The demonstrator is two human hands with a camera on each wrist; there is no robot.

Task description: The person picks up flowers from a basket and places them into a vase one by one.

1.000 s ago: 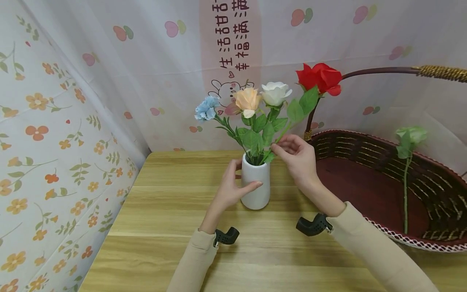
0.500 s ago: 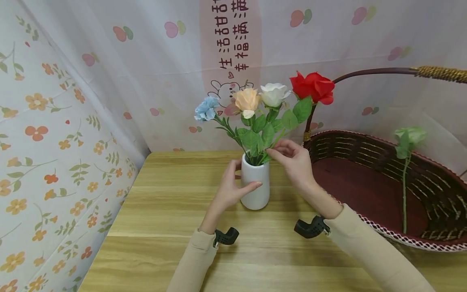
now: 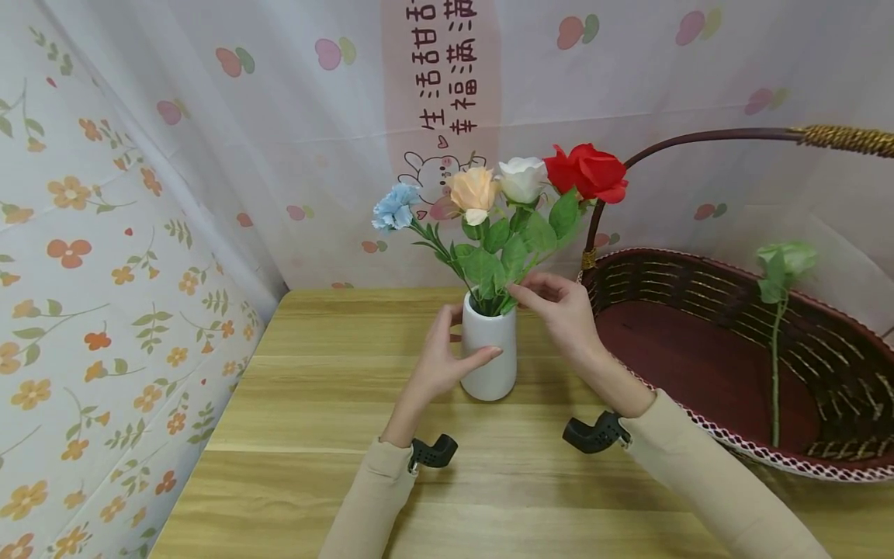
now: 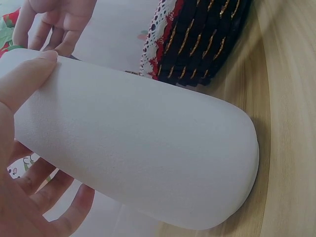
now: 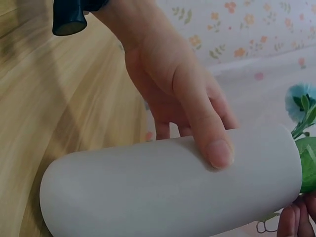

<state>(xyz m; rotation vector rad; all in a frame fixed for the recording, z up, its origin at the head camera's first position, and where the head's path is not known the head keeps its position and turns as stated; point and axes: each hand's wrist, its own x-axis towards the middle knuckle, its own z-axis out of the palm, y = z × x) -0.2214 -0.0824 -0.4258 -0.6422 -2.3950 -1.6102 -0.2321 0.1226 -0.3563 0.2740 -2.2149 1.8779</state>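
Note:
A white vase (image 3: 491, 361) stands upright on the wooden table. My left hand (image 3: 438, 359) grips it from the left, its thumb across the front and its fingers behind; the left wrist view shows the fingers curled round the vase (image 4: 133, 138). A red rose (image 3: 588, 172) leans over the vase's right side, and my right hand (image 3: 564, 310) pinches its green stem just above the rim. The stem's lower end is hidden. Beside it in the vase are a white rose (image 3: 522, 180), a peach rose (image 3: 472, 191) and a blue carnation (image 3: 396, 207).
A dark woven basket (image 3: 705, 349) with a tall arched handle (image 3: 733, 134) stands close on the right. One pale green rose (image 3: 788, 261) leans inside it. Patterned curtains (image 3: 314, 140) hang behind and to the left of the table (image 3: 307, 481).
The red rose has moved left and slightly down toward the white rose. My right hand has shifted slightly left and down with its stem. My left hand and the vase stay put.

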